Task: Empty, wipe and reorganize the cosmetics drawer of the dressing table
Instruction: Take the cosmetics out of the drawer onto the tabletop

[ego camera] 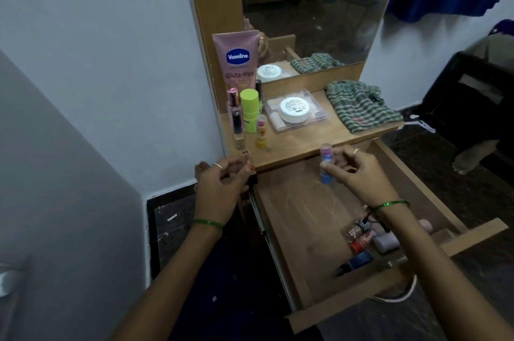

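Observation:
The wooden drawer (294, 218) stands pulled open below the dressing table top (303, 143). My right hand (353, 171) holds a small blue and pink tube (325, 164) upright over the drawer's far end. My left hand (222, 182) hovers at the table's front left corner, fingers curled around a small dark-capped item (246, 155) that is mostly hidden. Several small bottles and tubes (361, 240) lie in the drawer's near right corner, under my right forearm. A green checked cloth (361, 107) lies on the table top at the right.
On the table top stand a pink Vaseline tube (237, 62), a lime green stick (249, 109), a perfume bottle (235, 112), a small yellow lip balm (261, 132) and a clear box with a white jar (294, 109). A mirror (314, 7) rises behind. A person's bare foot (467, 160) is at right.

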